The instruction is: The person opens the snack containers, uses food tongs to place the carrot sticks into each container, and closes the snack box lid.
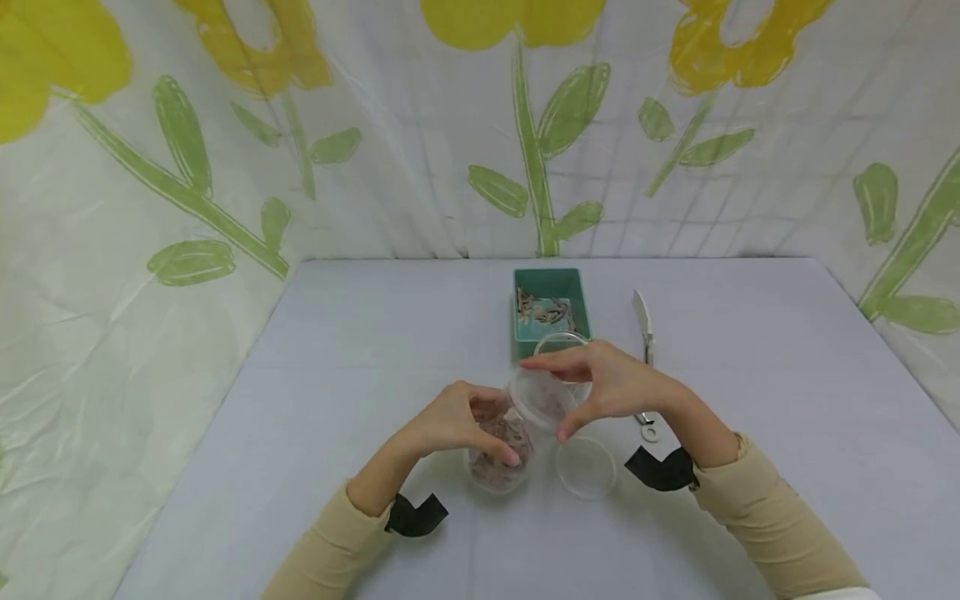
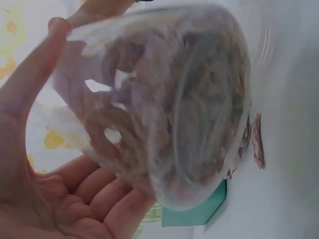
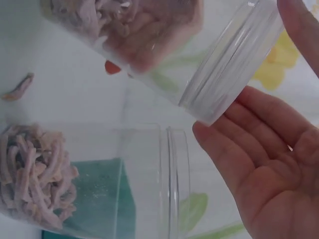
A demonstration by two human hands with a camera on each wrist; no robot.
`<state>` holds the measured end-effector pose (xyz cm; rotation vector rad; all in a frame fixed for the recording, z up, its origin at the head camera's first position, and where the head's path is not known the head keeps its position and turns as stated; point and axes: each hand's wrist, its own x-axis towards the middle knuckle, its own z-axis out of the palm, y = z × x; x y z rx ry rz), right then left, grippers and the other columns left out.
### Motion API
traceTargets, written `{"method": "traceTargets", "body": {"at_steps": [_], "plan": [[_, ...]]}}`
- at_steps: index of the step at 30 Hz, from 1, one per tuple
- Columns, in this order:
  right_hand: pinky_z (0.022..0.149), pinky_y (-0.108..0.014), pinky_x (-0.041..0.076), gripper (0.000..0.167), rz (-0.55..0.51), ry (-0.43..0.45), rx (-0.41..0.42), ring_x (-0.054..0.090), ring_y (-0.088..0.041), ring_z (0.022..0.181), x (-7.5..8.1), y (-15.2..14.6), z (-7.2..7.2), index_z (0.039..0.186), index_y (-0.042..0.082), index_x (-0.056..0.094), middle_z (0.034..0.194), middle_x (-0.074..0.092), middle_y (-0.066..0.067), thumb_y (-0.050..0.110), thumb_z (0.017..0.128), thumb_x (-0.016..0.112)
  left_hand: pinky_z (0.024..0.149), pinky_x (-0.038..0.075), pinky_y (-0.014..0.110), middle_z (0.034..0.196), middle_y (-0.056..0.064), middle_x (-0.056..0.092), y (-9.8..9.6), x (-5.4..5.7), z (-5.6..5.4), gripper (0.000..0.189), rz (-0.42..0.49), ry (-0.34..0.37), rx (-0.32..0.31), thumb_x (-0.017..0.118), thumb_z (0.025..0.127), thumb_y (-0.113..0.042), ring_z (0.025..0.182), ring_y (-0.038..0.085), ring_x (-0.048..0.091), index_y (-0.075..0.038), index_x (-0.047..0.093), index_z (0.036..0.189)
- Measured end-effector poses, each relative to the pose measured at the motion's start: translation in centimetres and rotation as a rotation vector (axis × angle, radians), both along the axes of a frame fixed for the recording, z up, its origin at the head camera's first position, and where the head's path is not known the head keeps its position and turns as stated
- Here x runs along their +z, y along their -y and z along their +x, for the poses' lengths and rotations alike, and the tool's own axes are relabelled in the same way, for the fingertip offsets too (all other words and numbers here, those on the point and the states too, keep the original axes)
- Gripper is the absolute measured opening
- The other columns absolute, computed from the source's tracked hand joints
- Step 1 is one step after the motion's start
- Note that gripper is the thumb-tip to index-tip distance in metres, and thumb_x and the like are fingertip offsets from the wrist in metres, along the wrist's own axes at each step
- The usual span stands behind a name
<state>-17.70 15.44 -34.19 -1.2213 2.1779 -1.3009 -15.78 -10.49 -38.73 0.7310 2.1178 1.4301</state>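
A clear plastic jar (image 1: 498, 467) of brownish dried strips is tilted in my left hand (image 1: 457, 421), whose fingers and thumb curl round its side. My right hand (image 1: 611, 387) grips the translucent lid (image 1: 542, 400) by its edge, thumb on one side and fingers on the other. In the right wrist view the lid (image 3: 232, 64) sits over the jar's mouth; whether it is threaded tight I cannot tell. Behind them a second clear jar (image 3: 114, 144) stands uncovered, strips in its bottom. The left wrist view shows the held jar (image 2: 164, 99) close up, blurred.
A teal tray (image 1: 527, 346) with several dried strips stands at the back. To the right lies a slim metal tool (image 1: 642, 321) with a ring end, partly hidden by my right arm. A round clear lid (image 1: 587, 468) lies near my hands. One loose strip (image 2: 257, 142) is on the table.
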Motion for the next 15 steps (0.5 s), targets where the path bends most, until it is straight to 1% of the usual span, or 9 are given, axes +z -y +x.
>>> {"method": "traceTargets", "body": {"at_steps": [1,3,5,6,8,10,13,15], "plan": [[0.101,-0.048,0.042,0.078,0.003,0.000,-0.012,0.047,-0.035,0.128,-0.02,0.02,0.06,0.134,-0.008,0.052,0.138,0.052,-0.021,0.012,0.068,0.089,0.089,0.051,0.029,0.117,0.006,0.068,-0.04,0.12,0.12,0.055,-0.012,-0.004,0.018,0.088,0.070,-0.017,0.107,0.018,0.064,-0.002,0.068,0.120],[0.101,-0.047,0.042,0.079,0.005,-0.001,-0.028,0.047,-0.035,0.128,-0.11,0.06,0.15,0.134,-0.008,0.052,0.137,0.053,-0.020,0.013,0.068,0.089,0.096,0.049,0.035,0.126,0.009,0.063,-0.07,0.29,0.31,0.067,-0.034,-0.009,0.052,0.089,0.069,-0.017,0.118,0.025,0.059,-0.003,0.063,0.129],[0.102,-0.047,0.042,0.078,-0.001,-0.002,-0.032,0.047,-0.034,0.128,-0.22,0.06,0.18,0.134,-0.008,0.053,0.137,0.053,-0.020,0.013,0.068,0.089,0.098,0.048,0.037,0.128,0.010,0.062,-0.09,0.38,0.43,0.069,-0.046,-0.010,0.066,0.089,0.068,-0.017,0.121,0.026,0.057,-0.003,0.062,0.130],[0.102,-0.047,0.042,0.078,-0.007,-0.001,-0.026,0.047,-0.033,0.129,-0.25,0.02,0.17,0.134,-0.008,0.053,0.137,0.053,-0.020,0.013,0.068,0.089,0.097,0.048,0.037,0.127,0.009,0.063,-0.10,0.41,0.44,0.068,-0.049,-0.003,0.066,0.089,0.068,-0.017,0.119,0.025,0.058,-0.003,0.063,0.129],[0.103,-0.046,0.041,0.078,-0.021,0.013,-0.002,0.046,-0.029,0.130,-0.25,-0.15,0.11,0.135,-0.007,0.052,0.139,0.052,-0.020,0.013,0.069,0.089,0.093,0.050,0.034,0.123,0.008,0.066,-0.05,0.39,0.37,0.063,-0.035,0.027,0.045,0.089,0.068,-0.016,0.113,0.021,0.062,-0.003,0.065,0.125],[0.103,-0.044,0.041,0.079,-0.044,0.022,0.041,0.045,-0.024,0.132,-0.17,-0.37,-0.01,0.136,-0.007,0.051,0.140,0.051,-0.021,0.013,0.069,0.088,0.089,0.051,0.030,0.117,0.008,0.068,0.02,0.38,0.28,0.056,-0.016,0.088,0.010,0.087,0.070,-0.014,0.105,0.016,0.064,-0.002,0.068,0.121],[0.104,-0.038,0.042,0.080,-0.071,0.017,0.107,0.043,-0.017,0.133,0.08,-0.72,-0.22,0.138,-0.005,0.050,0.141,0.049,-0.021,0.011,0.070,0.088,0.086,0.052,0.029,0.111,0.014,0.069,0.09,0.48,0.19,0.050,0.026,0.198,-0.058,0.085,0.072,-0.011,0.095,0.014,0.066,0.004,0.067,0.116],[0.103,-0.036,0.042,0.080,-0.083,0.006,0.141,0.044,-0.015,0.132,0.24,-0.85,-0.34,0.138,-0.006,0.049,0.140,0.050,-0.022,0.010,0.070,0.087,0.086,0.052,0.028,0.110,0.016,0.069,0.10,0.51,0.17,0.049,0.040,0.229,-0.087,0.084,0.073,-0.010,0.094,0.014,0.066,0.007,0.066,0.115]]}}
